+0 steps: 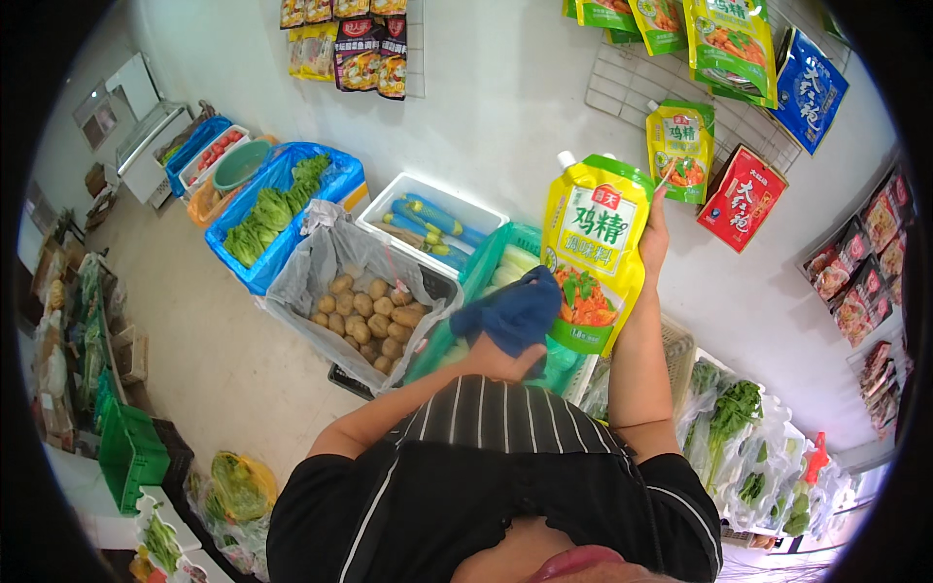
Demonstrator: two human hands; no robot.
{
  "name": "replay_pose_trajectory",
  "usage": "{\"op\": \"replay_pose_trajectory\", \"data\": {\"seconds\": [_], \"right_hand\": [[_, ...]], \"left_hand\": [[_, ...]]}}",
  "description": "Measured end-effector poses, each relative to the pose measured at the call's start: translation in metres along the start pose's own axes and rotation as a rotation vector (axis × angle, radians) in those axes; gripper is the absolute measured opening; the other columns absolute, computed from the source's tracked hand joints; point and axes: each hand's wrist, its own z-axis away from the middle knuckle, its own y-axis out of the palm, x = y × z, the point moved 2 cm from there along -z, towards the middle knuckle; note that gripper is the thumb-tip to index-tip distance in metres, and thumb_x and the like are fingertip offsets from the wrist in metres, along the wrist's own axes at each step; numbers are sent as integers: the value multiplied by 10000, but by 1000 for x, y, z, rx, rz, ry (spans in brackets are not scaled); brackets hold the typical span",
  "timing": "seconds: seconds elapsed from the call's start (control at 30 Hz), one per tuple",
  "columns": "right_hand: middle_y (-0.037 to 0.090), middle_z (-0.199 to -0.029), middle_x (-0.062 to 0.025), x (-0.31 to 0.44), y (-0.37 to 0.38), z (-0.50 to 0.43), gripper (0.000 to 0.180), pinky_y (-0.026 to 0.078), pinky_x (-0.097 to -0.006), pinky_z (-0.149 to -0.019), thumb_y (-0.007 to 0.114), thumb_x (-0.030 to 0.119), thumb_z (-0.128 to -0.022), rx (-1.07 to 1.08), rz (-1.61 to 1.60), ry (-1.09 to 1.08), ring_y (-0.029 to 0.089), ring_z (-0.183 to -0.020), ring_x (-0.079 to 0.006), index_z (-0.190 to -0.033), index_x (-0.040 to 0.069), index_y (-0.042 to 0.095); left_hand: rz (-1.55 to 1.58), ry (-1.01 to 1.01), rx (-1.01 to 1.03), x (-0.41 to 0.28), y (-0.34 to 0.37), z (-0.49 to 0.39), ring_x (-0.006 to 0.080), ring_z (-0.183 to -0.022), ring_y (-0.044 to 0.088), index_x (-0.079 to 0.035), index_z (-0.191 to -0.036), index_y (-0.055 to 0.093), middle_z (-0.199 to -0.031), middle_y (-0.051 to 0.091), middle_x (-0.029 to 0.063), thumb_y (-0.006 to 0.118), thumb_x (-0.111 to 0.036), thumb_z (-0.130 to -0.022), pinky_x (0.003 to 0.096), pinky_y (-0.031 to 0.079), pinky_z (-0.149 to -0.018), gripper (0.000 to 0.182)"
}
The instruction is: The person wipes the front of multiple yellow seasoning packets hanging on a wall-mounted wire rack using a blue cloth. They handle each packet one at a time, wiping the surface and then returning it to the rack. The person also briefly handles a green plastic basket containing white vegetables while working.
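Note:
A large yellow and green spouted seasoning pouch (594, 240) is held up by my right hand (654, 237), which grips its right edge. The pouch bears printed writing and a picture of food, and its white cap points up at the left. My left hand (506, 358) holds a bunched dark blue cloth (514, 310) close to the pouch's lower left edge; whether the cloth touches the pouch I cannot tell. Behind the cloth lies a crate lined with green plastic (437, 357) with pale vegetables (510, 264), partly hidden by my hand and the pouch.
A grey-lined crate of potatoes (372, 313) stands left of my hands, beside a white box of blue-netted vegetables (430, 218) and a blue-lined box of lettuce (273, 215). Seasoning pouches (681, 149) hang on a wire wall rack (627, 84). Bagged greens (736, 412) lie at right.

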Motion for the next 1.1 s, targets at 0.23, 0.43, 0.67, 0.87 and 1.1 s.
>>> {"op": "replay_pose_trajectory", "data": {"seconds": [0.23, 0.43, 0.67, 0.87, 1.1], "right_hand": [[653, -1099, -141, -12, 30, 17, 619, 531, -391, -840, 394, 558, -979, -102, -14, 79, 646, -942, -270, -1191, 5, 577], [645, -1116, -158, -14, 36, 18, 611, 526, -393, -852, 405, 547, -982, 54, 45, 117, 641, -959, -274, -1210, 3, 567], [628, -1195, -138, 3, 19, 10, 572, 503, -462, -923, 437, 510, -980, 51, -22, 108, 619, -1066, -303, -1250, 19, 550], [632, -1181, -163, 27, 14, 18, 573, 529, -453, -881, 496, 526, -950, 133, -63, 270, 638, -1027, -302, -1205, 18, 571], [679, -1058, -168, -31, 14, 17, 501, 573, -428, -799, 551, 482, -935, 50, -201, 511, 678, -909, -285, -1094, 12, 622]], "left_hand": [[-139, 36, -72, -28, -14, -53, 374, -1372, 326, 28, -1374, 421, -1442, 376, 256, 551, -277, -910, 473, 215, -1135, 571], [-448, 219, -88, -36, 10, -86, 381, -1401, 282, -14, -1375, 452, -1456, 375, 228, 663, -293, -840, 493, 187, -1144, 639], [-168, 77, 213, 21, 26, 7, 292, -1385, 347, -64, -1381, 464, -1474, 406, 126, 606, -232, -832, 417, 268, -1137, 592], [767, -1049, -364, 84, -11, 41, 194, -1159, 540, -35, -1366, 455, -1280, 561, 89, 391, -459, -1017, 349, 424, -1005, 553], [737, -521, -252, 40, -37, -38, 102, -1072, 511, -36, -1275, 516, -1171, 574, 23, 566, -294, -975, 290, 427, -948, 399]]}}
